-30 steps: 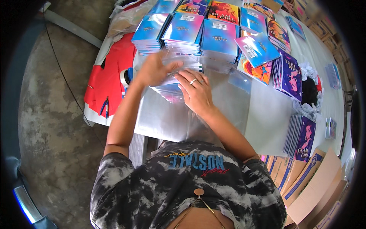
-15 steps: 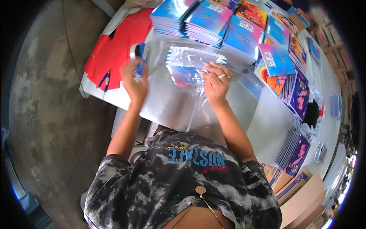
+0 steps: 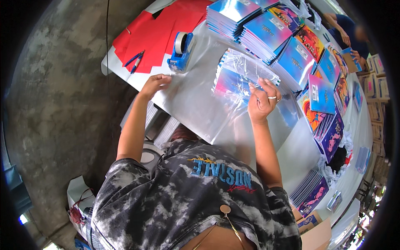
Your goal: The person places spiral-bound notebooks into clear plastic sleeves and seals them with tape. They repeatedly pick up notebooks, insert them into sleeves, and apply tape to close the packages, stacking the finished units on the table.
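A stack of blue and pink spiral notebooks (image 3: 233, 81) lies in front of me inside a clear plastic wrapper (image 3: 250, 66), glossy and creased. My right hand (image 3: 264, 102), with a ring on one finger, is closed at the wrapper's near right side, fingers curled on the clear plastic. Over the table's near edge, my left hand (image 3: 156, 85) is open and holds nothing, fingers stretched toward the right. Just beyond it a blue tape dispenser (image 3: 180, 62) with a roll of tape stands on the table, apart from the hand.
Red sheets (image 3: 162, 31) lie at the far left, with pliers or snips (image 3: 135, 60) on them. Tall notebook stacks (image 3: 266, 35) fill the back. More notebooks (image 3: 310, 189) lie to the right. Another person's hand (image 3: 356, 58) holds a notebook at the far right. Cartons (image 3: 377, 89) stand beyond.
My left hand has drawn back from the tape dispenser, which now stands free. The right hand stays at the wrapper. The view has turned, shifting the table rightward in the picture.
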The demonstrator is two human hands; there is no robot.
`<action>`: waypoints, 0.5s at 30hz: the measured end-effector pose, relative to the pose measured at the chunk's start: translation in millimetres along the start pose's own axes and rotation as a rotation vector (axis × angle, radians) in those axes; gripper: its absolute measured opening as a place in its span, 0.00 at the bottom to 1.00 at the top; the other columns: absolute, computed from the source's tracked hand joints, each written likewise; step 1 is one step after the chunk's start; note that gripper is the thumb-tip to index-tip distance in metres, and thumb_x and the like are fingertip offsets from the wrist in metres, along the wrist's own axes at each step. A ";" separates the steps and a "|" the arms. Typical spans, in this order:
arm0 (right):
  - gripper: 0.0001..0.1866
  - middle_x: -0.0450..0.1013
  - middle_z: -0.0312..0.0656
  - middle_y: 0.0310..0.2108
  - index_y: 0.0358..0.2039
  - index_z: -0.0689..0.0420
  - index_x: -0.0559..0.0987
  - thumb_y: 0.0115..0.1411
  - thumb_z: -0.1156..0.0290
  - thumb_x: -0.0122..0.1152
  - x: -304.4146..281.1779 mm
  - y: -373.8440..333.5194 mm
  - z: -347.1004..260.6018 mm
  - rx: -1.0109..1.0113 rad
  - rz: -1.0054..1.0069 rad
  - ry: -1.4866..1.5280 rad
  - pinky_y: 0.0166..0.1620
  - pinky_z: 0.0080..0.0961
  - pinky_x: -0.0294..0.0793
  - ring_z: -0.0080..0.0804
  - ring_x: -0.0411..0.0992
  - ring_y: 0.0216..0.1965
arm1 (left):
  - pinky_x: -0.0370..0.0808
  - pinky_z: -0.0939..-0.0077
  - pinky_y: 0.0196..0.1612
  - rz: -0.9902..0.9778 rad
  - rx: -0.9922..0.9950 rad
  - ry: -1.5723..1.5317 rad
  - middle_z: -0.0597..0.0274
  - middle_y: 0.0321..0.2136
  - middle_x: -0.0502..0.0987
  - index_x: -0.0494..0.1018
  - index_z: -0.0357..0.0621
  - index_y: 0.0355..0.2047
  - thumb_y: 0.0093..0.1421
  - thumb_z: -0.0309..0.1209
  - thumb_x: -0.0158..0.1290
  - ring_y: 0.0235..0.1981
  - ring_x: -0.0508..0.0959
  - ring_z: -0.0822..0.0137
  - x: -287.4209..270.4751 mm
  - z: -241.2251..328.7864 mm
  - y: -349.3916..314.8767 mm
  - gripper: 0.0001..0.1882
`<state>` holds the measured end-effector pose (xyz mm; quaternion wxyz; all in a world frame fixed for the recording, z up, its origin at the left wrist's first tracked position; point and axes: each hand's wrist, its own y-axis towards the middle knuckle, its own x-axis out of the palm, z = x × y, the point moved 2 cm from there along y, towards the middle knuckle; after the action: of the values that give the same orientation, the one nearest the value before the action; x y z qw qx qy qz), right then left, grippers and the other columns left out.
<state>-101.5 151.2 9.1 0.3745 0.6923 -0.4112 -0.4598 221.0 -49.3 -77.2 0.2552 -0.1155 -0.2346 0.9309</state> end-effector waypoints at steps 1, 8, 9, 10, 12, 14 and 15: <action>0.12 0.75 0.32 0.35 0.20 0.46 0.76 0.41 0.78 0.71 0.3 2.0 -3.2 0.004 -0.005 0.012 0.46 0.26 0.61 0.32 0.70 0.41 | 0.74 0.72 0.35 0.347 0.054 0.236 0.64 0.25 0.77 0.76 0.39 0.29 0.57 0.33 0.52 0.28 0.76 0.68 -11.0 -8.1 5.9 0.09; 0.10 0.75 0.30 0.35 0.20 0.46 0.76 0.41 0.76 0.68 -3.2 2.6 2.1 0.026 -0.030 -0.006 0.45 0.26 0.59 0.29 0.71 0.42 | 0.64 0.85 0.16 -0.002 0.465 -0.274 0.65 0.16 0.76 0.76 0.39 0.21 0.56 0.36 0.56 0.13 0.67 0.80 181.0 153.4 -92.9 0.13; 0.10 0.75 0.30 0.35 0.20 0.47 0.76 0.41 0.76 0.68 -3.0 4.2 -1.1 0.042 -0.045 0.004 0.46 0.26 0.59 0.29 0.71 0.42 | 0.64 0.85 0.16 -0.052 0.342 -0.234 0.65 0.15 0.75 0.75 0.39 0.19 0.55 0.36 0.58 0.13 0.67 0.80 208.8 143.9 -98.2 0.14; 0.09 0.75 0.30 0.35 0.19 0.47 0.76 0.41 0.76 0.68 -3.8 5.4 0.2 0.055 -0.055 0.008 0.46 0.27 0.59 0.29 0.71 0.42 | 0.63 0.85 0.16 -0.108 0.223 -0.192 0.65 0.14 0.74 0.74 0.39 0.16 0.54 0.37 0.59 0.13 0.67 0.81 228.2 129.8 -95.5 0.16; 0.14 0.74 0.32 0.38 0.31 0.48 0.76 0.42 0.77 0.66 -6.6 6.0 2.6 0.073 -0.101 0.030 0.46 0.28 0.59 0.31 0.70 0.43 | 0.59 0.85 0.13 -0.066 0.179 -0.111 0.66 0.11 0.71 0.72 0.41 0.15 0.54 0.39 0.59 0.10 0.64 0.81 238.7 99.7 -80.8 0.18; 0.20 0.73 0.33 0.40 0.38 0.48 0.75 0.42 0.77 0.64 -13.8 13.3 -4.8 0.152 -0.161 0.078 0.46 0.29 0.59 0.32 0.69 0.44 | 0.57 0.85 0.12 -0.036 0.181 -0.109 0.66 0.10 0.69 0.70 0.42 0.14 0.53 0.41 0.60 0.09 0.62 0.81 243.3 85.1 -73.0 0.19; 0.32 0.72 0.35 0.43 0.52 0.48 0.67 0.44 0.73 0.64 -15.2 16.1 -0.2 0.107 -0.261 0.044 0.46 0.31 0.58 0.34 0.67 0.45 | 0.57 0.85 0.12 -0.029 0.205 -0.151 0.66 0.10 0.69 0.70 0.43 0.14 0.53 0.41 0.60 0.09 0.62 0.81 244.6 84.1 -69.3 0.19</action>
<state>-108.6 159.0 28.6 0.2831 0.7688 -0.3330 -0.4668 15.8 101.0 6.4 0.2608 -0.0150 -0.1583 0.9522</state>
